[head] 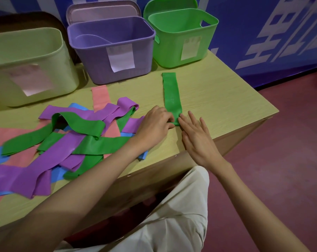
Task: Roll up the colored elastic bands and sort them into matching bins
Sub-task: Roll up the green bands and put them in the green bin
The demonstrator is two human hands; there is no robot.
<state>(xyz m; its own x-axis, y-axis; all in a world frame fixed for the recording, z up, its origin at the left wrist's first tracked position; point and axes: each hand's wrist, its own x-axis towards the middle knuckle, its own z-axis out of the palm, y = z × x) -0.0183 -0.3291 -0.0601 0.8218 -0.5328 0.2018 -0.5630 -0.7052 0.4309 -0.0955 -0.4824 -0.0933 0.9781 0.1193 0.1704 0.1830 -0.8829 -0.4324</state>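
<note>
**Green band: roll started at near end**

The green elastic band (171, 95) lies flat on the table (226, 99), pointing toward the green bin (183, 37). The left hand (155, 124) pinches its curled near end; the right hand (195, 139) rests there, fingers straight.

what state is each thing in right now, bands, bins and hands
green band: flat, near end being rolled
left hand: pinches the band's near end
right hand: fingers straight, at the band's end
band pile: loose, unrolled
purple bin: open
green bin: open
pale yellow-green bin: open
</note>
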